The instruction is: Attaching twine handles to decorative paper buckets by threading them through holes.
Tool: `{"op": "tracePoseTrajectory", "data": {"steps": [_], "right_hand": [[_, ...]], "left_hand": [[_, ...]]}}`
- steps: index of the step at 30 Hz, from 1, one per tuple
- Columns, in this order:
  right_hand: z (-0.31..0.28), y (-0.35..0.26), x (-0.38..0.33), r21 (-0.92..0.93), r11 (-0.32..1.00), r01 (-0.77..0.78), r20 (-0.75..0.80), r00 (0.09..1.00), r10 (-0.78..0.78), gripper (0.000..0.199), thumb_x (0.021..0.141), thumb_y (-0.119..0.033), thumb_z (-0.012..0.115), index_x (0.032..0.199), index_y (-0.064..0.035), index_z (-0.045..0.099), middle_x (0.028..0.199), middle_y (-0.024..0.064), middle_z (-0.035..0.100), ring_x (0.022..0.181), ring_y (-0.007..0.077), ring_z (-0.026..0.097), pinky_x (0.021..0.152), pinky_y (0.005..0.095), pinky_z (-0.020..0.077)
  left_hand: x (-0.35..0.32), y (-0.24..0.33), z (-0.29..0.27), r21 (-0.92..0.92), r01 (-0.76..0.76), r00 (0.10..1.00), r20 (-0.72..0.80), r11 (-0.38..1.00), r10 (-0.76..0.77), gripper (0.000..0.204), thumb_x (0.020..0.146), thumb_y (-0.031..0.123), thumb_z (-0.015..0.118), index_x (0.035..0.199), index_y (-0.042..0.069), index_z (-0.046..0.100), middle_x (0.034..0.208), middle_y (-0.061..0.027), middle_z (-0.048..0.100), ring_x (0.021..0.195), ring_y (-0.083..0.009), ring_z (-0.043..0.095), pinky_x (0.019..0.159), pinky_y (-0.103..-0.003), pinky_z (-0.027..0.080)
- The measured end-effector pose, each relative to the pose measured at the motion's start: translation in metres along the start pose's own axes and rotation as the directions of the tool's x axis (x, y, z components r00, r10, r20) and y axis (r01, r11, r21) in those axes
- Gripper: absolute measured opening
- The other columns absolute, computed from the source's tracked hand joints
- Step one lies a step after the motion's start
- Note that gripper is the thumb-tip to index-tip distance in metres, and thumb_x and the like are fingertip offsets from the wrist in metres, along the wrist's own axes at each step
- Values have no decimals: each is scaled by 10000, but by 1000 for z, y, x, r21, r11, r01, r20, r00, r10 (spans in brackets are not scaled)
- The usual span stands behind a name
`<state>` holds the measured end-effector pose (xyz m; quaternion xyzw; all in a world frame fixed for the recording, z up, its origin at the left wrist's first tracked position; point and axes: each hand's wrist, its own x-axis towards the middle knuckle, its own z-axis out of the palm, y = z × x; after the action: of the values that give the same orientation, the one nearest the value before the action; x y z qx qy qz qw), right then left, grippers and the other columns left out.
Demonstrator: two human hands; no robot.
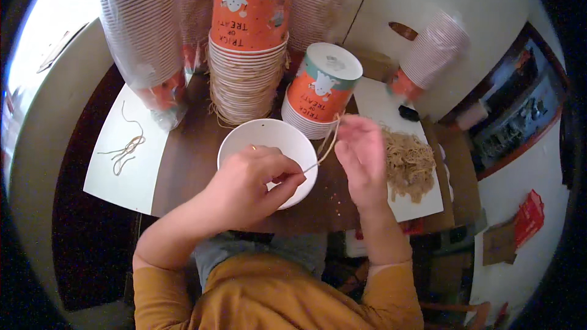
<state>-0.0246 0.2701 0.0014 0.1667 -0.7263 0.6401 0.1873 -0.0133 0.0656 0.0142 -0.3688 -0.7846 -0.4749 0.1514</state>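
Note:
My left hand (257, 178) is closed in a pinch on one end of a thin tan string (319, 162), over the mouth of a white-lined paper bucket (264, 130). The string rises to my right hand (361, 154), whose thumb and fingers pinch it in a bend. The bucket faces mouth up on the brown table in front of me. Just behind it stands a tall stack of upside-down orange and green paper buckets (252, 21), with string loops hanging around its lower rims. Near my right hand is a shorter upside-down stack (323, 88).
On a white sheet at right lies a heap of tan strings (409, 165), with a small black object (408, 113) behind it. A few loose strings (129, 146) lie on another white sheet (113, 174) at left. Plastic-wrapped bucket stacks (137, 24) stand along the back.

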Motion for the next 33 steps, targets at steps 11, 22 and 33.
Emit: {"op": "tracePoseTrajectory", "data": {"steps": [11, 22, 33], "right_hand": [[15, -45, 3, 214, 834, -508, 712, 666, 222, 321, 865, -32, 600, 1178, -28, 529, 946, 38, 621, 808, 55, 572, 684, 187, 455], [30, -83, 75, -126, 861, 492, 597, 731, -330, 101, 740, 60, 599, 805, -8, 634, 747, 11, 555, 635, 73, 501, 561, 190, 380], [44, -4, 57, -257, 936, 243, 867, 486, 112, 70, 772, -82, 658, 795, -17, 649, 762, 58, 616, 715, 159, 586, 652, 287, 459]], "left_hand": [[6, 36, -54, 172, -34, 992, 128, 984, 12, 71, 695, 63, 712, 739, 50, 658, 601, -65, 553, 562, -223, 548, 556, -340, 419], [-9, 10, -69, -5, 54, 990, -132, 999, -54, 261, 739, 10, 674, 997, 36, 647, 776, -74, 603, 625, -165, 552, 540, -280, 446], [-78, -40, -39, 199, 145, 988, 17, 969, -151, 391, 680, 20, 651, 1064, 59, 588, 1140, -142, 510, 872, -272, 573, 759, -372, 494]]}}
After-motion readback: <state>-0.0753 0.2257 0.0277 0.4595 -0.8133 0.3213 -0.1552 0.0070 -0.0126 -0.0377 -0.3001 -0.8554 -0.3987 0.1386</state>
